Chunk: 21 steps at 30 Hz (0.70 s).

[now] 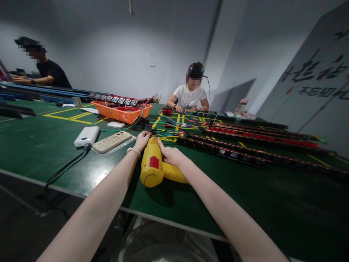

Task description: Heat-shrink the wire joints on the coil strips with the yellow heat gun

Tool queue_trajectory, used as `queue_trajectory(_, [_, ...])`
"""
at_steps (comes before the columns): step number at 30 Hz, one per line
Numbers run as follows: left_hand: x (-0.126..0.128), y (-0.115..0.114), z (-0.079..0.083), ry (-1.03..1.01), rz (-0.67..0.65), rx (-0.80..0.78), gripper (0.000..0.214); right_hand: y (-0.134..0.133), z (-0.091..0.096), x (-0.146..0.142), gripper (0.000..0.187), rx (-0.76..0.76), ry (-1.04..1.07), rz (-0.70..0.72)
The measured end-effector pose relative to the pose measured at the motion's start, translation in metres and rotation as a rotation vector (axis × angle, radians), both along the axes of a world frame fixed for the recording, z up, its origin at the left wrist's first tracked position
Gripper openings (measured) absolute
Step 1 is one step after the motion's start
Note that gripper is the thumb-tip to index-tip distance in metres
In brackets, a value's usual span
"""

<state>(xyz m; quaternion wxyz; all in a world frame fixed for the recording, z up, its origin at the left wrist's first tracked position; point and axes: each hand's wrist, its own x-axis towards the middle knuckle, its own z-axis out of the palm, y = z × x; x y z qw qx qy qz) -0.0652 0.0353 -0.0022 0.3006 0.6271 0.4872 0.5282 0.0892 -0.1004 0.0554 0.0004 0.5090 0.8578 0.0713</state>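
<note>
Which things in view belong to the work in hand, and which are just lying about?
Probably in use:
- yellow heat gun, against the right hand
- coloured wires, near the left hand
- black strips, beside the wires

Seemingly lying about:
- white power bank
- beige patterned case
- small white case

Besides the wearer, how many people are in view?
2: a person in black at the far left, and a person in white across the table, beyond the heat gun. No one else seems hidden.
</note>
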Motion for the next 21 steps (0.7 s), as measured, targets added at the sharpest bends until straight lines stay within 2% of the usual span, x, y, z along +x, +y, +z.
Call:
queue_trajectory(10, [0.002,0.002,0.0,-0.078,-0.033,-0.015,0.019,0.001,-0.002,0.005,0.088,-0.018,-0.005,-0.021])
queue_trajectory(14, [0.006,-0.002,0.001,-0.158,-0.049,-0.076,0.02,-0.001,-0.004,0.019,0.089,-0.008,-0.017,-0.052])
queue_trajectory(21, [0.007,-0.01,0.006,-0.172,-0.043,-0.111,0.018,-0.012,-0.001,0.05,0.089,0.011,-0.034,-0.145])
